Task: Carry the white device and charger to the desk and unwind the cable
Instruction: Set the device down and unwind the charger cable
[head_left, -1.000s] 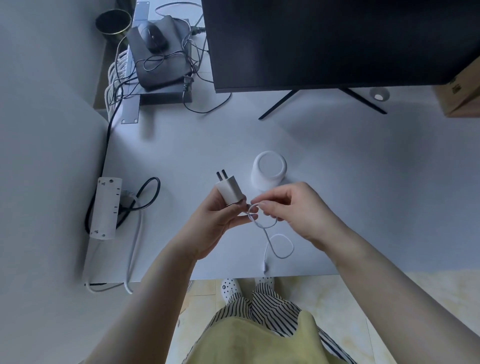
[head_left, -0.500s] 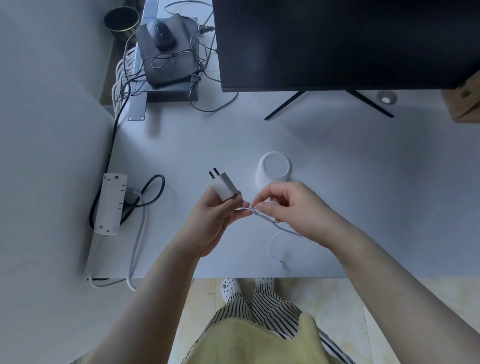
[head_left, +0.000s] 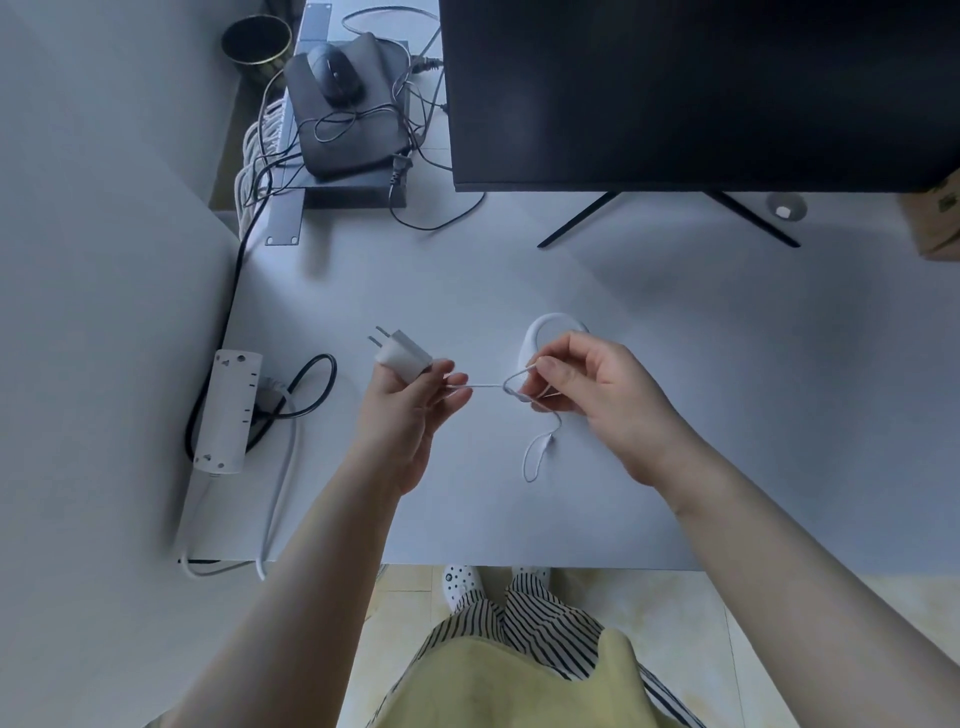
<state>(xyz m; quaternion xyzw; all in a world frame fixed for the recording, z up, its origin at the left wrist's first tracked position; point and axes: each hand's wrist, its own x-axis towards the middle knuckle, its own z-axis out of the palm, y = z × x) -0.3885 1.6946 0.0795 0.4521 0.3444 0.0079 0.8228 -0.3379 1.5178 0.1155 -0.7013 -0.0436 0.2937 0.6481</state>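
Observation:
My left hand grips a small white charger above the white desk, its two prongs pointing up and left. A thin white cable runs taut from the charger to my right hand, which pinches a loop of it. The cable's free end hangs below in a small curl. The white rounded device stands on the desk just behind my right hand, which hides most of it.
A white power strip with black and white cords lies at the desk's left edge. A large dark monitor on a black stand fills the back. A black mouse on a dark box with tangled wires sits back left. A cardboard box is far right.
My hands have drawn apart, the left moving left and the right moving right, so the cable between them is now stretched straight. The hanging end is shorter and has swung.

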